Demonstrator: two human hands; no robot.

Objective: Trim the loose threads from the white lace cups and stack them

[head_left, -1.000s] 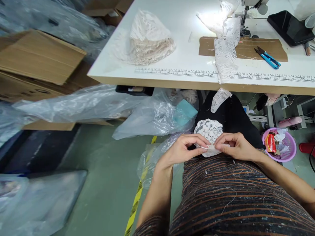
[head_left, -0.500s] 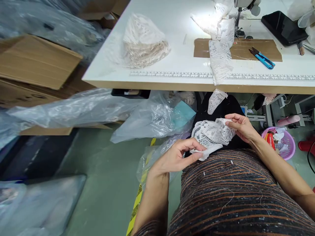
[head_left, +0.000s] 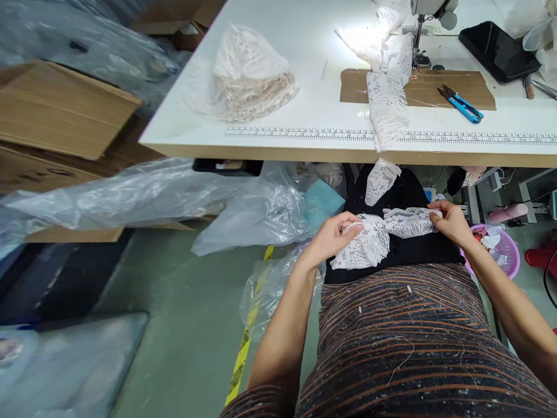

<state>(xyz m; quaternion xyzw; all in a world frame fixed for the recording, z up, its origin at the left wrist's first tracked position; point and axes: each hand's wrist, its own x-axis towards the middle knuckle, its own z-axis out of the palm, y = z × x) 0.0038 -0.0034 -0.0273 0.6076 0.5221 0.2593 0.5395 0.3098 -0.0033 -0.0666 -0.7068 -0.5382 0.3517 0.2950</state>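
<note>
A white lace piece [head_left: 368, 242] lies over the dark lap, its narrower strip stretching to the right. My left hand [head_left: 337, 235] pinches the upper left edge of the lace. At the strip's right end, my right hand [head_left: 448, 220] has its thumb and fingers closed on the lace. Above them, a separate lace strip [head_left: 387, 104] runs from the sewing machine [head_left: 420, 35] across the white table and hangs over its front edge. A stack of lace [head_left: 255, 75] rests on the table's left part.
Blue snips [head_left: 461, 104] lie on a brown cardboard strip [head_left: 435, 90] on the table [head_left: 313, 116], near a black phone-like device [head_left: 498, 51]. Plastic sheeting [head_left: 143, 194] and cardboard boxes [head_left: 65, 110] stand left. A pink basket [head_left: 513, 255] is at the lower right.
My hands have moved farther apart, the right one outward and the left one slightly up. The lace between them has been spread out sideways, and its folded lower edge no longer shows.
</note>
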